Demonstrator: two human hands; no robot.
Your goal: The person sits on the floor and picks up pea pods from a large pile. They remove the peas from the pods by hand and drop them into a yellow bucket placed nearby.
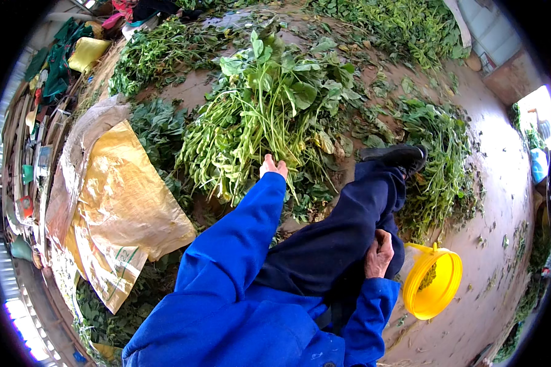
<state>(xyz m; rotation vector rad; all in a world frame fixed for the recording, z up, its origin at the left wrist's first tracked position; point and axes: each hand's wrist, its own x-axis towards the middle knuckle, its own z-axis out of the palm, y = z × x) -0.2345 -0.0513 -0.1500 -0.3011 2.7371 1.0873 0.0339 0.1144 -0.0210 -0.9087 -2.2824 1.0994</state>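
Observation:
My left hand (274, 167) is at the near side of a bunch of green soybean plants (252, 133), its fingers closed around stems. Their fingertips are partly hidden among the stalks. Plump green pods hang thickly to the left of the hand, and broad leaves stand at the far end of the bunch. My right hand (380, 255) rests on my dark trouser leg (335, 234) near the knee, fingers curled and their tips out of sight. To the right of that hand is a yellow plastic bucket (434, 284), its mouth facing up, with some green pods inside.
A yellow woven sack (128, 192) lies to my left over leafy plants. More plant heaps are at the far left (160, 55), far right (395, 27) and beside my black shoe (395, 156). Wooden planks (41, 169) line the left wall. Loose leaves litter the floor (491, 202).

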